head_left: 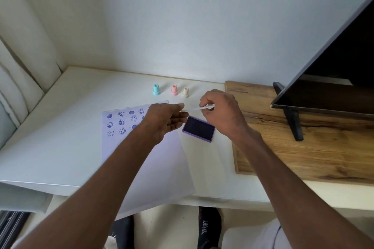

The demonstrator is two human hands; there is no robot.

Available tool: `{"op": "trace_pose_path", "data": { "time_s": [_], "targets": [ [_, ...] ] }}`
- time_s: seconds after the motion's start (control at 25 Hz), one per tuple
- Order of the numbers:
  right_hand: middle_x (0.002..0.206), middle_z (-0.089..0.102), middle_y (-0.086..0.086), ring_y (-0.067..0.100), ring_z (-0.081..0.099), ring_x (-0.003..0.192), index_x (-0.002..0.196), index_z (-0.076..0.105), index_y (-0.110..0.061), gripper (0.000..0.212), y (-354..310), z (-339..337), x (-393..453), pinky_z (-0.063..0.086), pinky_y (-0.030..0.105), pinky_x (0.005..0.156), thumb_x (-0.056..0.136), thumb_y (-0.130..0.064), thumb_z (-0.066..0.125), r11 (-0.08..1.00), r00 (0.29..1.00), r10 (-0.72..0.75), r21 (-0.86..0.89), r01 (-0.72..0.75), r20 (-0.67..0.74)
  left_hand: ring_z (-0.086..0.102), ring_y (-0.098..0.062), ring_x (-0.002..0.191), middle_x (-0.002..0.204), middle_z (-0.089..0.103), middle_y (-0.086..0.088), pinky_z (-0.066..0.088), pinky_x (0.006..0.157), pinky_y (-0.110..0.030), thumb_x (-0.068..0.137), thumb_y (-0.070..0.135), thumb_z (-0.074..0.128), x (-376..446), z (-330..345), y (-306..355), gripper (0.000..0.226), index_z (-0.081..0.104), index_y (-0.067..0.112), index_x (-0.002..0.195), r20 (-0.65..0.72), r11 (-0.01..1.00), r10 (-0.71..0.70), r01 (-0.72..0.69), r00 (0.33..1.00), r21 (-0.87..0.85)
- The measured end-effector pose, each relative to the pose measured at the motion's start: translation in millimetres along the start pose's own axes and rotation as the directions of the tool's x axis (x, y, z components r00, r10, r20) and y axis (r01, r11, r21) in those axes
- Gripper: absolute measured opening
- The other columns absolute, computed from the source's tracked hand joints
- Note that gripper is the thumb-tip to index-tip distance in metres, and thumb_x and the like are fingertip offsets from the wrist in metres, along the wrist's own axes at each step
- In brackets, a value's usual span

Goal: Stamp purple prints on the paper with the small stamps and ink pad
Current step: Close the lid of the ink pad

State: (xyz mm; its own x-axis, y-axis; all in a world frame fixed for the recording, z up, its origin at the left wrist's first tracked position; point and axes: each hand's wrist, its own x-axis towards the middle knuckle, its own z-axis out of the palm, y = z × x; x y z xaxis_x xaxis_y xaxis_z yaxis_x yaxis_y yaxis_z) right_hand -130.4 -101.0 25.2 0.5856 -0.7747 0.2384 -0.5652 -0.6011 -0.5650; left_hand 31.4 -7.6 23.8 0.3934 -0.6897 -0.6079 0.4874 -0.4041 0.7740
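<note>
Both hands up over the open purple ink pad (198, 129): right hand (219, 112) pinches a thin clear lid (197, 108), prob. light, stiff plastic; left hand (165, 118) fingertips at its other end, grip unclear. Three small stamps (174, 90) wait upright behind; grab by necks. Paper (145, 168) w/ prints sits left on tabletop (60, 137).

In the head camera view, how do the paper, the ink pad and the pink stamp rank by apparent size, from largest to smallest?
1. paper, by far the largest.
2. ink pad.
3. pink stamp, the smallest. It stands farther from the camera than the pad, but the difference looks too large for this to change the order.
</note>
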Motion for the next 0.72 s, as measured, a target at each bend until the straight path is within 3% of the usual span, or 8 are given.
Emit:
{"op": "trace_pose_path", "data": {
  "time_s": [0.12,0.2,0.36,0.52,0.72],
  "targets": [
    [0.104,0.069,-0.003,0.02,0.066,0.089,0.098,0.068,-0.025,0.023,-6.3,-10.5,-4.7,0.059,0.039,0.076,0.08,-0.02,0.082,0.995,0.98,0.096,-0.017,-0.095,0.177,0.076,-0.029,0.081,0.1,0.077,-0.023,0.064,0.078,-0.032,0.089,0.0,0.075,2.6,-2.7,-0.9,0.022,0.072,-0.006,0.109,-0.01,0.998,0.016,-0.017,1.0,-0.052],
    [0.112,0.067,-0.003,0.019,0.065,0.096,0.111,0.066,-0.029,0.04,-8.7,-15.3,-9.6,0.059,0.036,0.079,0.077,-0.029,0.086,0.989,0.946,0.149,-0.04,-0.144,0.286,0.075,-0.027,0.08,0.1,0.076,-0.022,0.064,0.079,-0.032,0.089,-0.001,0.075,4.5,-5.4,-1.6,0.021,0.073,-0.006,0.108,-0.01,0.998,0.07,-0.07,0.997,-0.008],
    [0.125,0.066,-0.004,0.019,0.061,0.113,0.14,0.057,-0.026,0.078,-7.8,-17.3,-12.5,0.054,0.036,0.089,0.071,-0.036,0.091,0.975,0.908,0.199,-0.165,-0.147,0.368,0.074,-0.023,0.079,0.101,0.076,-0.021,0.064,0.07,-0.026,0.089,0.003,0.076,5.3,-4.2,-12.4,0.019,0.075,-0.003,0.107,0.037,0.937,0.197,-0.199,0.98,0.287],
    [0.115,0.063,0.002,0.023,0.059,0.104,0.129,0.066,-0.02,0.067,-8.9,-6.2,-15.2,0.048,0.032,0.076,0.069,-0.038,0.09,0.922,0.913,0.23,-0.374,-0.095,0.336,0.073,-0.022,0.08,0.086,0.078,-0.011,0.064,0.081,-0.041,0.089,0.009,0.071,12.5,-1.1,-22.6,0.01,0.08,0.007,0.094,0.028,0.746,0.385,-0.329,0.923,0.579],
    [0.119,0.056,0.004,0.026,0.059,0.108,0.124,0.063,-0.016,0.072,-8.5,7.4,-16.4,0.044,0.032,0.077,0.064,-0.039,0.095,0.904,0.908,0.258,-0.415,-0.106,0.331,0.073,-0.026,0.094,0.097,0.077,-0.009,0.064,0.084,-0.042,0.084,-0.003,0.064,15.7,-5.6,-27.2,0.03,0.079,0.007,0.108,0.068,0.628,0.364,-0.299,0.929,0.719]
  ]
}}
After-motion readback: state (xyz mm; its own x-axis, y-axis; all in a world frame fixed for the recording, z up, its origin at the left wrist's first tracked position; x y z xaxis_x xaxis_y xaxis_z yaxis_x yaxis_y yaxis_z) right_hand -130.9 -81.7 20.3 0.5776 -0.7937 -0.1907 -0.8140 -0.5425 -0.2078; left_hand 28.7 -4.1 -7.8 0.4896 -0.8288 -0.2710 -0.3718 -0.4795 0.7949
